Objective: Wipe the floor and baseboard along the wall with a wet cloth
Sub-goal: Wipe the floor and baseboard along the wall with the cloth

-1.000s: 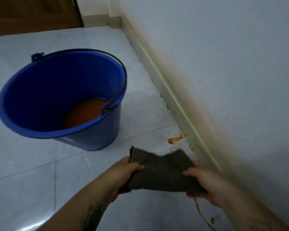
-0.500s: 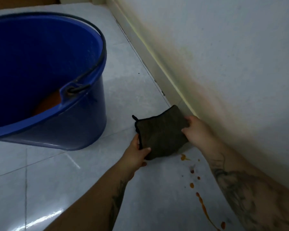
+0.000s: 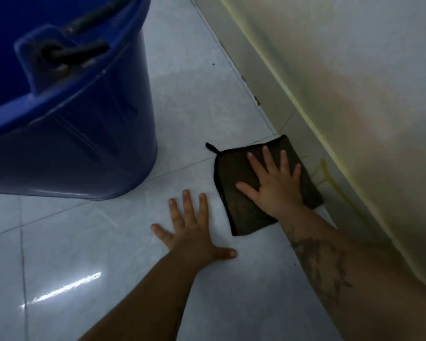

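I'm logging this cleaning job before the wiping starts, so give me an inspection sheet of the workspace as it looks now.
Surface: pale glossy tiled floor with grout lines and glare; no spill visible on the open tiles.
Job's things: dark cloth lies flat on the floor, its far edge at the baseboard.
Stains: yellowish streaks run down the baseboard beside the cloth.
Clutter: blue bucket with a black handle stands left of the cloth; contents not visible.
Hands: right hand pressed flat on the cloth, fingers spread; left hand flat on bare floor, holding nothing.
Cables: nothing seen.
Surroundings: pale wall, discoloured above the baseboard.
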A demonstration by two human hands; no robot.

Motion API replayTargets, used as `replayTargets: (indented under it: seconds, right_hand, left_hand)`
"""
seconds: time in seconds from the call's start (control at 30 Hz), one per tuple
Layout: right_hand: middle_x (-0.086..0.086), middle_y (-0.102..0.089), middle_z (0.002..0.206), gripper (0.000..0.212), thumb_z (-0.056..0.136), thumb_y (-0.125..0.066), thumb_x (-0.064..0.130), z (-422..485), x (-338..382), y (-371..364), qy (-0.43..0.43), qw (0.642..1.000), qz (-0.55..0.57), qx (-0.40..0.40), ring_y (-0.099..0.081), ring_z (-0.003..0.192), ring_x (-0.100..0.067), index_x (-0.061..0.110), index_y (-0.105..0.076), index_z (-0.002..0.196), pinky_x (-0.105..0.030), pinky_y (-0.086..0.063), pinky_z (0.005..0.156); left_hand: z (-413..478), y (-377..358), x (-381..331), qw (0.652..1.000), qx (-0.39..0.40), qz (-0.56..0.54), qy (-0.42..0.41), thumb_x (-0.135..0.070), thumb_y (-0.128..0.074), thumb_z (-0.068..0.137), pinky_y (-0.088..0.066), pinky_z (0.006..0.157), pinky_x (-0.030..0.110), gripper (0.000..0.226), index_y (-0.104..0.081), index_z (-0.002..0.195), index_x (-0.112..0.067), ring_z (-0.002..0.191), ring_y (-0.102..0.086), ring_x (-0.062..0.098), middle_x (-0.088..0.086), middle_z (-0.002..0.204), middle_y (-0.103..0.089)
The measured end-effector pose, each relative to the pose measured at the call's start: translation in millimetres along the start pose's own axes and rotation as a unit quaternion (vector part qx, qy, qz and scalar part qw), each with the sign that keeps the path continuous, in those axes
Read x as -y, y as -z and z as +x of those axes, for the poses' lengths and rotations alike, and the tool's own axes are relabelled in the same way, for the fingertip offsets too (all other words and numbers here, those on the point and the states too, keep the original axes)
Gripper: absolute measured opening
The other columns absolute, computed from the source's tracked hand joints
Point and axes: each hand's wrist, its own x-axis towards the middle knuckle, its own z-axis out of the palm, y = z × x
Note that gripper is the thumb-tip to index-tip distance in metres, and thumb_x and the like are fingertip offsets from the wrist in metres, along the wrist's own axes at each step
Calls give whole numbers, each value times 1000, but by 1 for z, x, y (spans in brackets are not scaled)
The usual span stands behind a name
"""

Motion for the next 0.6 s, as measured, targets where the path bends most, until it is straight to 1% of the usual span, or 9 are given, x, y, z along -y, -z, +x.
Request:
replayTargets:
  seconds: [0.07,0.17,0.23,0.3,0.33,0.4,0.5,0.57,0.6]
  right_hand:
    - [2,0,163,86,77,-13,85,-22,-7,-10,-29,999,1,-28,4,146,-37,41,-3,151,-64,-4,113]
    - [-1,2,163,91,75,-11,86,-58,-10,-18,-66,998,-3,-13,5,146,-38,38,-1,152,-64,-6,113]
    - [-3,4,162,98,70,-7,90,-82,-4,-24,-67,998,-4,2,6,146,-38,37,1,152,-63,-5,113]
    - [-7,-2,162,100,70,-11,90,-96,4,-28,-55,999,2,-4,1,146,-39,34,-6,153,-64,-6,112]
    - [-8,-6,162,98,73,-16,88,-96,8,-30,-44,999,5,-13,-2,146,-39,32,-11,153,-64,-7,112]
    - [-8,-14,161,88,81,-26,79,-84,14,-30,-2,999,12,-32,-9,146,-37,28,-20,152,-63,-10,111]
    - [-5,-28,157,68,86,-38,58,-38,16,-21,73,994,35,-67,-23,144,-34,27,-36,146,-62,-22,110]
    - [-6,-39,152,59,84,-42,43,-5,4,-13,80,991,60,-94,-34,139,-32,22,-47,140,-58,-32,106]
    - [-9,-45,147,56,83,-43,36,4,-5,-12,67,987,79,-121,-40,134,-34,17,-53,135,-56,-37,102]
  left_hand:
    - [0,2,2,1000,11,7,-1,-84,-66,49,8,103,77,148,48,131,-36,129,48,34,1,137,59]
    - [-1,8,2,999,49,10,-6,-77,-73,48,10,102,77,153,48,131,-36,127,50,35,2,134,61]
    - [-2,10,3,998,68,14,-10,-74,-76,48,10,102,77,154,48,131,-36,125,52,36,2,132,63]
    - [-2,13,3,997,76,23,-13,-73,-77,48,10,101,77,155,49,130,-36,124,52,37,2,130,64]
    - [-2,14,2,996,81,28,-13,-73,-77,48,10,101,77,155,49,130,-35,124,52,37,3,130,64]
    - [-2,15,1,996,86,33,-8,-75,-76,47,9,101,78,155,50,129,-35,124,51,38,3,131,63]
    - [-1,14,0,996,82,39,-4,-76,-75,46,10,100,78,155,52,126,-36,124,52,37,2,130,64]
    - [0,14,0,996,79,39,-5,-76,-75,46,10,100,78,155,53,124,-37,124,52,37,1,129,64]
    - [0,15,0,996,80,38,-4,-76,-75,46,10,100,77,155,53,124,-37,124,52,37,0,129,64]
